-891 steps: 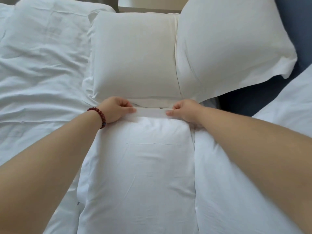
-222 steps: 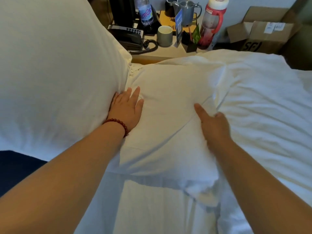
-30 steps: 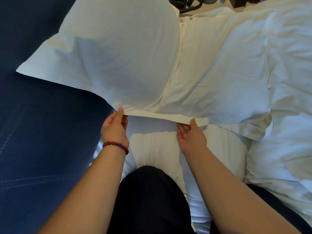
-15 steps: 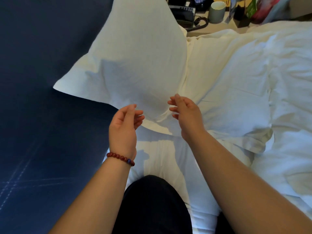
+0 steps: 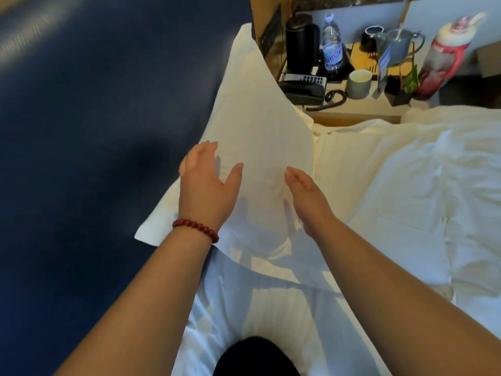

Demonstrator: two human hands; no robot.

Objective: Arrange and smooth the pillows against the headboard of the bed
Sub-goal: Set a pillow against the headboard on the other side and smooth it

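Note:
A white pillow (image 5: 260, 126) stands propped against the dark blue padded headboard (image 5: 95, 131) on the left. A second white pillow (image 5: 379, 180) lies flat beside it, to its right. My left hand (image 5: 206, 191), with a red bead bracelet at the wrist, hovers open with fingers spread at the upright pillow's left side. My right hand (image 5: 306, 196) is open with fingers together, held just in front of the same pillow's lower middle. Neither hand holds anything. A third white pillow (image 5: 257, 308) lies beneath my arms.
A bedside table (image 5: 357, 109) at the back carries a black telephone (image 5: 303, 89), a black kettle (image 5: 301, 42), a water bottle (image 5: 332, 44), a grey cup (image 5: 359, 84) and a red-and-white bottle (image 5: 444, 55). Rumpled white duvet (image 5: 471, 185) covers the right side.
Both hands have let go of the upright pillow's lower edge, risen and opened in front of it. The view has tilted up, bringing the bedside table into sight.

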